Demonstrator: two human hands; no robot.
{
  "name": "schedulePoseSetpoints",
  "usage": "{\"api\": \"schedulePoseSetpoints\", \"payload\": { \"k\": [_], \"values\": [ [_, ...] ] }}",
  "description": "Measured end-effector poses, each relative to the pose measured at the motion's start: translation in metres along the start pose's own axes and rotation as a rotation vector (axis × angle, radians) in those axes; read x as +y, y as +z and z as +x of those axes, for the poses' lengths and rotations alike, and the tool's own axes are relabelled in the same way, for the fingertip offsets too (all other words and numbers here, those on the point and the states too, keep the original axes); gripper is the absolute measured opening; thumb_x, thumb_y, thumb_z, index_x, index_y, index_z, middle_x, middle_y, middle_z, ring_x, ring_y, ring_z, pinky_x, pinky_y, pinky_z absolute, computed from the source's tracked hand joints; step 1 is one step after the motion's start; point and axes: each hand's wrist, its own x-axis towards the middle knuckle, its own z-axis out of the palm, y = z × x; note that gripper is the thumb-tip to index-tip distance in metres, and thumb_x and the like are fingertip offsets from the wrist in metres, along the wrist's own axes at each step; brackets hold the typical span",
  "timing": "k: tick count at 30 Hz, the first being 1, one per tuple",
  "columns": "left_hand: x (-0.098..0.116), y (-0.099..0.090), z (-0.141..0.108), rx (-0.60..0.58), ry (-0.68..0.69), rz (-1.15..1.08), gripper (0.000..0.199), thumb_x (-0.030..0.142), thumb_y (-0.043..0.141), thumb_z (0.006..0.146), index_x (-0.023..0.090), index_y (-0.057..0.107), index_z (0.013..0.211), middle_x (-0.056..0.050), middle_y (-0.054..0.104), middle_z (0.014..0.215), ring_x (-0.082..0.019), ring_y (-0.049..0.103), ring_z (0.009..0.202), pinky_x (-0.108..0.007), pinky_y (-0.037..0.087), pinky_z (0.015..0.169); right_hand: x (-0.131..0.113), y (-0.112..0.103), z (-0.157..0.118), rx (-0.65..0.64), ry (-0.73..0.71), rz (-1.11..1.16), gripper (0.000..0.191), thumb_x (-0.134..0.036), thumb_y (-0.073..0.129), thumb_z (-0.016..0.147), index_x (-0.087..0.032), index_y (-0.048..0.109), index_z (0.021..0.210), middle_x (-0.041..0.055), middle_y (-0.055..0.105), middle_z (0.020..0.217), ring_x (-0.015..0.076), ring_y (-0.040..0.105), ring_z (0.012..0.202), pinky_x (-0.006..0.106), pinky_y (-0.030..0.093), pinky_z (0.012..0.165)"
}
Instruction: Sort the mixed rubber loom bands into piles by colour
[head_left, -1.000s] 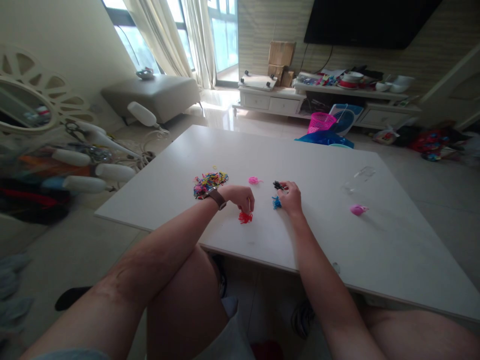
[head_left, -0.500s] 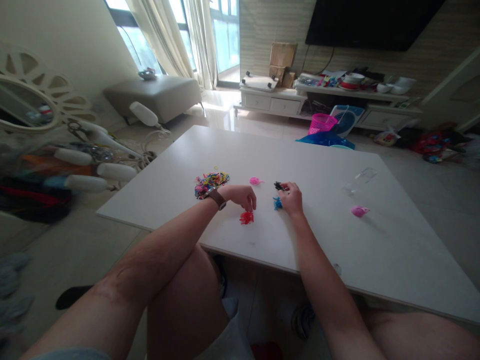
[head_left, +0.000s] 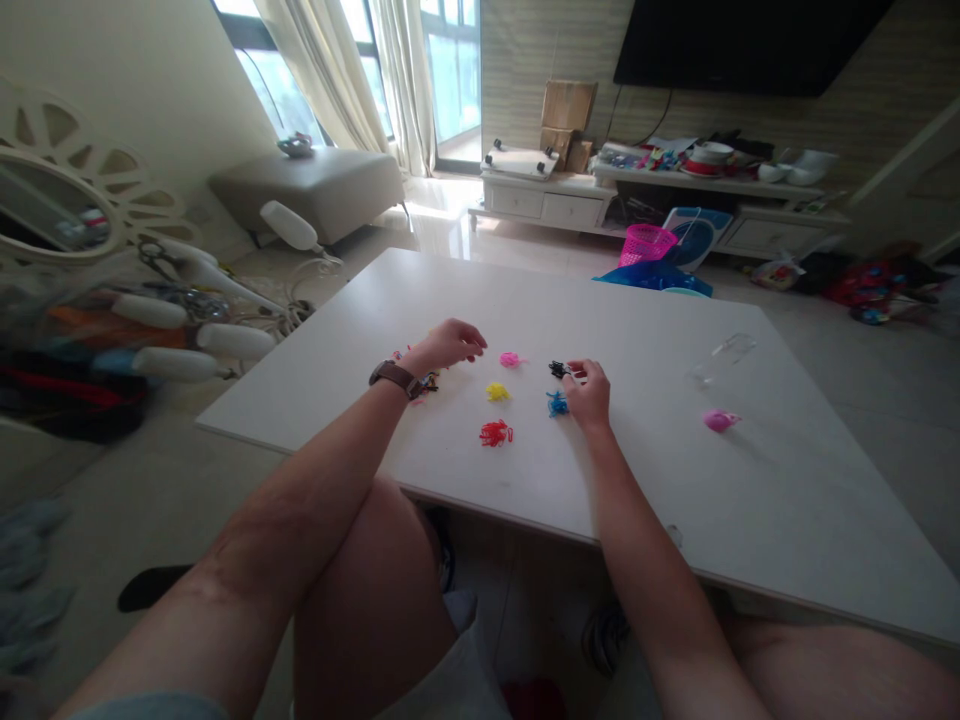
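Note:
My left hand [head_left: 452, 344] hovers over the mixed pile of coloured rubber bands [head_left: 430, 384], hiding much of it. Its fingers point right, loosely apart, with nothing visible in them. Beside the small black rubber-band pile [head_left: 556, 369] is my right hand [head_left: 589, 393], its fingertips close to the bands and its thumb slightly apart. A blue pile [head_left: 556, 404] lies just below that thumb. Between the hands, small heaps of pink bands [head_left: 510, 360], yellow bands [head_left: 498, 392] and red bands [head_left: 493, 433] sit apart from each other on the white table [head_left: 637, 340].
On the table's right side are a pink rounded object [head_left: 720, 420] and a clear container [head_left: 731, 350] on its side. A lamp with white shades [head_left: 236, 344] stands left of the table. A pink basket [head_left: 646, 245] is beyond the far edge.
My left hand has moved up and left, away from the red bands, to the mixed pile. The yellow bands now show. My right hand has barely moved.

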Motion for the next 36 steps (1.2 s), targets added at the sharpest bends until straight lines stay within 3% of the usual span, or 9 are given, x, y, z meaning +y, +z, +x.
{"api": "schedulePoseSetpoints", "payload": {
  "k": [2, 4, 12, 18, 28, 36],
  "values": [
    [-0.011, -0.014, -0.003, 0.224, -0.067, -0.073, 0.02, 0.021, 0.072, 0.075, 0.012, 0.078, 0.092, -0.01, 0.077, 0.085, -0.015, 0.069, 0.068, -0.024, 0.052, 0.063, -0.001, 0.0, 0.0, 0.008, 0.001, 0.004, 0.018, -0.021, 0.056, 0.075, -0.02, 0.066, 0.09, 0.0047, 0.064, 0.091, 0.0206, 0.06, 0.079, 0.037, 0.05, 0.08],
    [-0.022, -0.023, -0.008, 0.342, -0.131, -0.13, 0.019, 0.02, 0.073, 0.073, 0.011, 0.078, 0.089, -0.01, 0.076, 0.08, -0.015, 0.068, 0.066, -0.024, 0.052, 0.063, -0.002, 0.0, 0.0, 0.01, -0.001, 0.007, 0.017, -0.022, 0.056, 0.075, -0.021, 0.066, 0.089, 0.0045, 0.065, 0.09, 0.0207, 0.06, 0.079, 0.037, 0.05, 0.08],
    [-0.053, -0.037, -0.024, 0.423, -0.304, 0.022, 0.017, 0.019, 0.077, 0.063, 0.012, 0.079, 0.079, -0.005, 0.07, 0.065, -0.015, 0.061, 0.061, -0.024, 0.045, 0.054, 0.001, 0.002, 0.0, 0.006, -0.008, 0.016, 0.017, -0.022, 0.056, 0.074, -0.021, 0.066, 0.088, 0.0047, 0.065, 0.089, 0.0211, 0.06, 0.079, 0.038, 0.05, 0.081],
    [-0.065, -0.039, -0.022, 0.331, -0.358, 0.172, 0.021, 0.015, 0.08, 0.059, 0.014, 0.081, 0.08, -0.005, 0.073, 0.07, -0.016, 0.062, 0.065, -0.024, 0.046, 0.059, 0.001, 0.002, 0.0, 0.003, -0.012, 0.016, 0.017, -0.023, 0.056, 0.074, -0.021, 0.066, 0.088, 0.0046, 0.065, 0.089, 0.0211, 0.06, 0.078, 0.038, 0.05, 0.081],
    [-0.078, -0.035, -0.014, 0.171, -0.217, 0.344, 0.032, 0.018, 0.077, 0.058, 0.018, 0.084, 0.089, -0.005, 0.076, 0.081, -0.018, 0.064, 0.071, -0.024, 0.046, 0.059, 0.0, 0.001, -0.001, -0.011, 0.007, 0.018, 0.017, -0.023, 0.055, 0.074, -0.021, 0.065, 0.088, 0.0045, 0.065, 0.089, 0.0209, 0.059, 0.077, 0.039, 0.05, 0.082],
    [-0.073, -0.031, -0.014, 0.201, -0.206, 0.343, 0.012, 0.018, 0.077, 0.061, 0.018, 0.079, 0.073, -0.006, 0.074, 0.077, -0.019, 0.064, 0.071, -0.025, 0.047, 0.061, 0.0, 0.001, -0.002, -0.025, 0.017, 0.011, 0.016, -0.023, 0.056, 0.075, -0.021, 0.065, 0.088, 0.0045, 0.066, 0.09, 0.0206, 0.059, 0.079, 0.038, 0.05, 0.082]
  ]
}}
